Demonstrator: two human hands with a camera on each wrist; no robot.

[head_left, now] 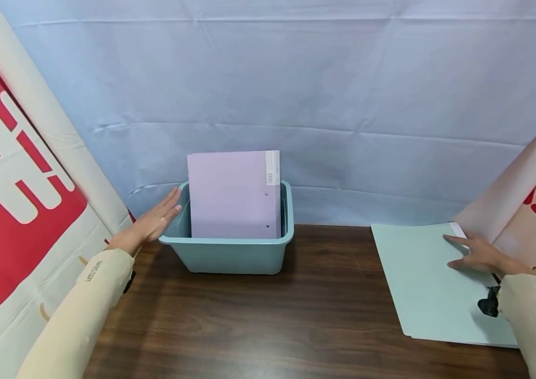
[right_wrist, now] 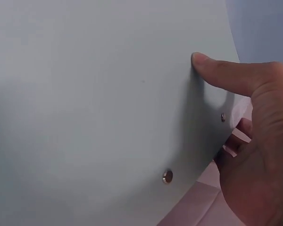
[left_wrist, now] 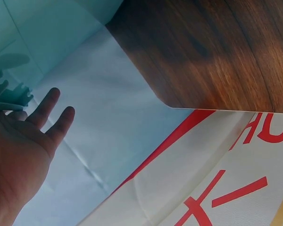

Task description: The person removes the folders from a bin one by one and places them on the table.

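Right hand point(head_left: 481, 255) pinches the green folder point(head_left: 424, 284), some fingertips hidden beneath, left hand point(head_left: 154, 218) straight-fingered beside the bin point(head_left: 230, 258).

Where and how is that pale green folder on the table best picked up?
Probably by its riveted edge, from the right: the pale green folder is thin and lies flat, so pinching above and below suits it. The right grip has its thumb on top there.
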